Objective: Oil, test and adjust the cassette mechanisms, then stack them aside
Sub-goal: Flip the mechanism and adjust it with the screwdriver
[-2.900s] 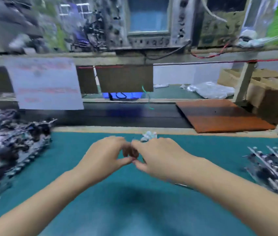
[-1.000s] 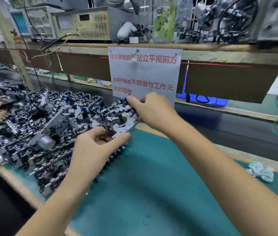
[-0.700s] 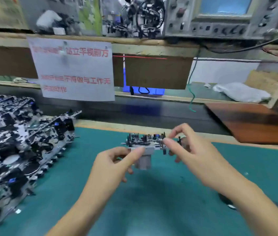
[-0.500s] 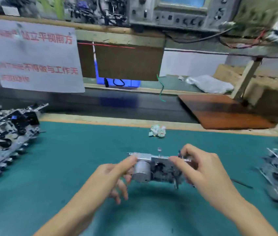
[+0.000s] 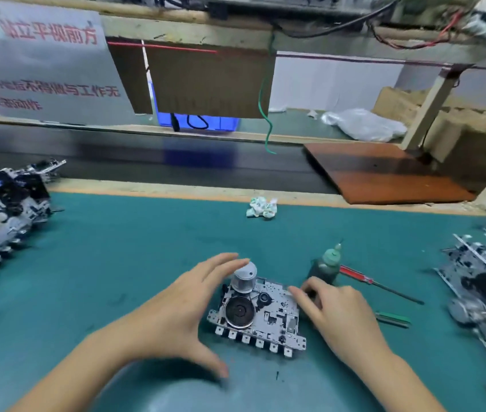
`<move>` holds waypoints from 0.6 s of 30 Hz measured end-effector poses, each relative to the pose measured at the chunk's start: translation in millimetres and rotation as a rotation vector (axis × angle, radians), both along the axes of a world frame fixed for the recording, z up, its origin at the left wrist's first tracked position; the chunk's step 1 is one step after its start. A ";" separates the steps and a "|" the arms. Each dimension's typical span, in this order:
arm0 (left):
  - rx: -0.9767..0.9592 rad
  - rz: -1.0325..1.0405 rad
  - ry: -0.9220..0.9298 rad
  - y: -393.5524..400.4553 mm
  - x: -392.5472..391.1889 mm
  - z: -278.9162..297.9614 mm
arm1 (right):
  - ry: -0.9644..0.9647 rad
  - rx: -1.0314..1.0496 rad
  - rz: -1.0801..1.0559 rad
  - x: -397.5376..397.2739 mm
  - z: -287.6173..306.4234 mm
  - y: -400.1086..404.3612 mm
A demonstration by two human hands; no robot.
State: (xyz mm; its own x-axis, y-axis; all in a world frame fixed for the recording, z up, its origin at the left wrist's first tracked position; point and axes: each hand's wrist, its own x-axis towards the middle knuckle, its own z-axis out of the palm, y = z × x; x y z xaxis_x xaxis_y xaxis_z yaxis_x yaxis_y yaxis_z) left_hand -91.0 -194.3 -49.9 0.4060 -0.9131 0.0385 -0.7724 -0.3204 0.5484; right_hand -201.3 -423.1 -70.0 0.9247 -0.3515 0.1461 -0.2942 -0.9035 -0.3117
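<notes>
- Head view: one cassette mechanism [image 5: 258, 315] was laid flat on the green table [image 5: 116, 263].
- Left hand [image 5: 176, 316] was held wide apart beside it, fingers straight.
- Right hand [image 5: 336, 313] was seen curled by its right edge; a real hold cannot be told.
- An oil bottle [image 5: 326, 267] stood just behind.

A green-topped bench [image 5: 116, 263] carries one cassette mechanism [image 5: 258, 315] lying flat near its front, a small oil bottle [image 5: 326, 267], two screwdrivers [image 5: 378, 283] beside it, a crumpled rag [image 5: 262, 207], and piled mechanisms at the left [image 5: 1, 209] and right [image 5: 485, 278] edges.
</notes>
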 end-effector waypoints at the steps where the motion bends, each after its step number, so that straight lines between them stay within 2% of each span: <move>1: 0.012 -0.045 0.021 -2.3 3.7 -4.4 | -0.020 -0.019 -0.012 -3.1 -1.9 -0.7; 6: -0.036 -0.017 0.131 -10.8 22.3 -17.9 | -0.167 0.104 0.020 -20.9 -4.7 -3.0; 11: -0.083 0.053 0.063 -11.2 20.4 -24.0 | -0.243 0.252 -0.024 -35.5 -11.4 -11.9; 18: -0.160 0.111 0.133 -14.4 4.2 -32.9 | -0.295 0.402 -0.065 -31.6 -12.9 -10.5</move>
